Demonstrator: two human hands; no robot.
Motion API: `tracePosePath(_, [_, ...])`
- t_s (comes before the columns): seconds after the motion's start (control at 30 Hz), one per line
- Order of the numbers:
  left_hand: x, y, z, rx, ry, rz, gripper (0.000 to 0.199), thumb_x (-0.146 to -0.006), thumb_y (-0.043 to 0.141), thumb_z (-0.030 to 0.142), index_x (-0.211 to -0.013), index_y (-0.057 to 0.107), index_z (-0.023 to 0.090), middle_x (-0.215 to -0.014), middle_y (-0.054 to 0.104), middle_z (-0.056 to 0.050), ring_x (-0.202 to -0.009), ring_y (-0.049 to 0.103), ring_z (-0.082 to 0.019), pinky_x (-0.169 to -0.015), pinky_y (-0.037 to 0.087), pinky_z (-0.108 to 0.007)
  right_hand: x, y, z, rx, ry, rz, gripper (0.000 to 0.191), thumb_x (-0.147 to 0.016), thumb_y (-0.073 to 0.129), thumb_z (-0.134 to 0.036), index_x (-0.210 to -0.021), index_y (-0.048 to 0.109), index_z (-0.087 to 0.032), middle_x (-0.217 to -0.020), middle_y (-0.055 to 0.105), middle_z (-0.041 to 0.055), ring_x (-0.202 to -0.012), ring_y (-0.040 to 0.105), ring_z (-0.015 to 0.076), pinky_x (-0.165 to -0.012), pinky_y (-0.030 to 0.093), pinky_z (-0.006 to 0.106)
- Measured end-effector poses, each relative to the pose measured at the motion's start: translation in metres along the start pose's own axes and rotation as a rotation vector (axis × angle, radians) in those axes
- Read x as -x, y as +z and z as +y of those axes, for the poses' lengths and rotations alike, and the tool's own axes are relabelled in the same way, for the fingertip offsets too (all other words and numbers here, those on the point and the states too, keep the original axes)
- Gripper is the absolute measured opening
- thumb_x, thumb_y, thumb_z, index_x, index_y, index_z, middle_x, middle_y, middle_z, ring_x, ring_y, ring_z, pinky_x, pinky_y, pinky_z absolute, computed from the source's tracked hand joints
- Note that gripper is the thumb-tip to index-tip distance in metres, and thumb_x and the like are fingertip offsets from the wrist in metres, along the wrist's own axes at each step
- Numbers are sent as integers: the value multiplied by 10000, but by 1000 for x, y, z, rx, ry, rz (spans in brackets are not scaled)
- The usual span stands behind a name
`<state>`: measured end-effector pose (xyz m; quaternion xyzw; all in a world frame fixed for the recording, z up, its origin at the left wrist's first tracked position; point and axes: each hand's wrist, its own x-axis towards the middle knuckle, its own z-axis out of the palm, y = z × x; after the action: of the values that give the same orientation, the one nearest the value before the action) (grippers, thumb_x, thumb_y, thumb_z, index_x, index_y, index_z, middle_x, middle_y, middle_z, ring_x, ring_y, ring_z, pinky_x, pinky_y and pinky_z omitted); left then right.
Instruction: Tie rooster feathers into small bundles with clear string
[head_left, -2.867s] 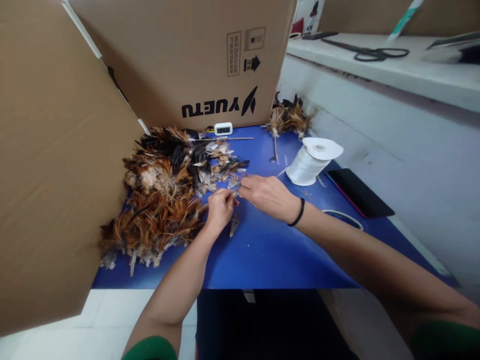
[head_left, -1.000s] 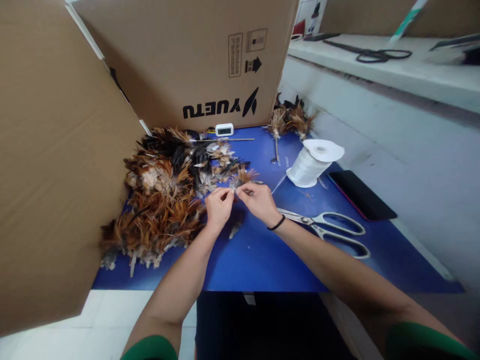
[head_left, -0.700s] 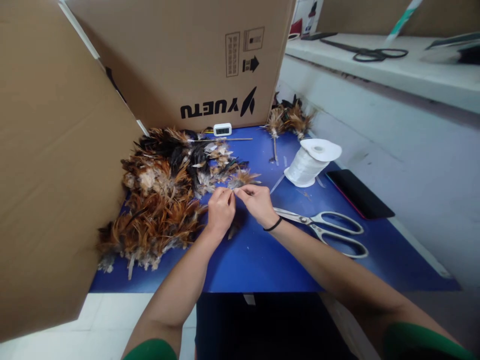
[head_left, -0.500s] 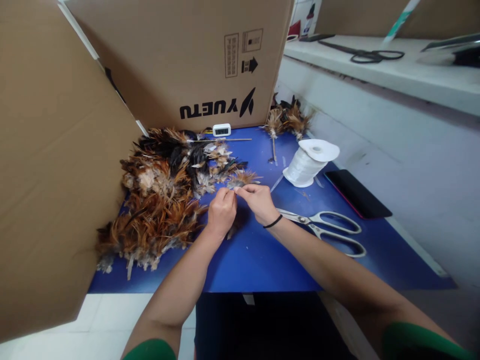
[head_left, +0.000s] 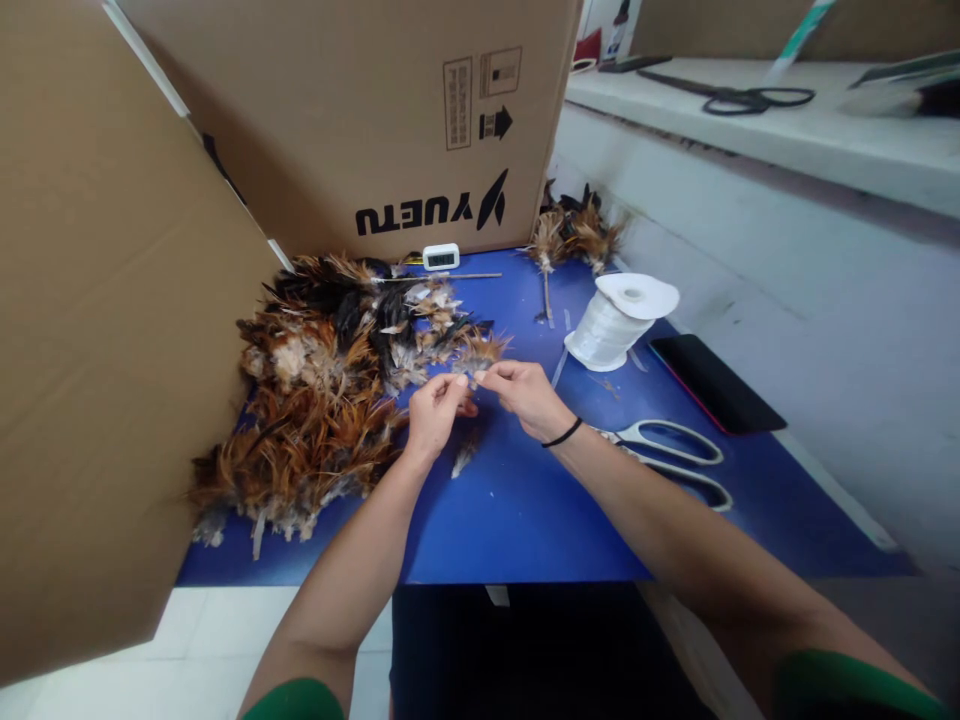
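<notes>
A small tuft of brown and grey feathers [head_left: 480, 352] sticks up from between my fingertips. My left hand [head_left: 435, 412] pinches at its base, thumb against forefinger. My right hand [head_left: 526, 398], with a black band on the wrist, pinches the same spot from the other side; the exact grip is too small to make out. Beneath the hands, a loose grey feather [head_left: 466, 455] lies on the blue table [head_left: 517, 520]. Left of my left hand spreads a big pile of brown and black feathers [head_left: 315, 430].
To the right stand a spool of white ribbon [head_left: 611, 325], white-handled scissors [head_left: 667, 445] and a phone [head_left: 716, 383]. Cardboard [head_left: 337, 110] walls the back and left. A small digital clock [head_left: 440, 257] and a feathered stick [head_left: 547, 290] sit behind. Black scissors [head_left: 739, 98] lie on the ledge.
My hands have drawn slightly apart at the fingertips, and the left hand has turned so its fingers show beneath. The loose feather below is now more visible.
</notes>
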<state>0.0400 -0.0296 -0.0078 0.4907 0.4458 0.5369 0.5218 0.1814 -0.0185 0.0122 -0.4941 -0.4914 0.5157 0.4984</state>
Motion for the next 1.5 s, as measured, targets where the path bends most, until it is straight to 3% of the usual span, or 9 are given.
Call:
tracePosePath(0.37, [-1,-4,-2,-204,70,31,177,-775,625,335,-744,651,163,-540,607,22,-451,558,-112,-501,480,-240,0,-1,-2,41,11,-90,316,-637,683,-414,-525,520,-167,-461,343,-81,-475,257,55,-465,184,241])
tracePosePath(0.53, [4,-3,2,-377,232,85,162,-812,594,313,-751,651,175,-564,591,21,-509,562,-112,-563,457,-236,-2,0,1,98,25,-89,331,-642,681,-425,-525,512,-166,-456,310,-90,-474,229,51,-467,164,243])
tracePosePath(0.67, [7,-2,4,-571,449,137,155,-838,576,279,-757,666,182,-650,613,-5,-612,579,-124,-639,455,-249,-3,-2,1,149,26,-130,316,-670,649,-427,-546,520,-166,-459,309,-91,-466,225,50,-461,153,244])
tracePosePath(0.77, [8,-2,4,-654,601,126,141,-851,559,248,-789,672,190,-713,637,-21,-674,584,-132,-671,459,-256,-3,-4,-1,157,23,-185,333,-683,628,-420,-517,474,-176,-453,290,-92,-463,228,49,-457,151,241])
tracePosePath(0.87, [8,-2,2,-684,669,98,136,-858,551,236,-831,676,192,-761,644,-32,-705,587,-135,-684,471,-261,-2,-7,-4,140,43,-234,330,-684,622,-401,-515,441,-182,-456,291,-95,-455,227,45,-449,148,238])
tracePosePath(1.17, [8,0,4,-558,616,98,127,-835,597,244,-776,691,183,-752,627,-28,-710,583,-122,-657,474,-246,-2,-13,-7,28,153,-339,303,-686,605,-308,-498,399,-191,-437,290,-102,-391,219,30,-386,128,220])
tracePosePath(1.33, [7,0,-1,-471,531,108,127,-817,624,278,-804,701,178,-811,606,-30,-674,587,-105,-601,487,-232,-3,-14,-7,-46,221,-379,249,-683,608,-256,-505,457,-170,-449,352,-88,-381,233,19,-368,135,196])
tracePosePath(1.5, [7,-2,-5,-509,576,76,134,-819,625,291,-838,706,186,-862,603,-34,-637,593,-86,-595,505,-220,-5,-17,-4,-107,296,-396,174,-668,636,-232,-549,544,-145,-479,455,-59,-376,269,12,-358,152,180])
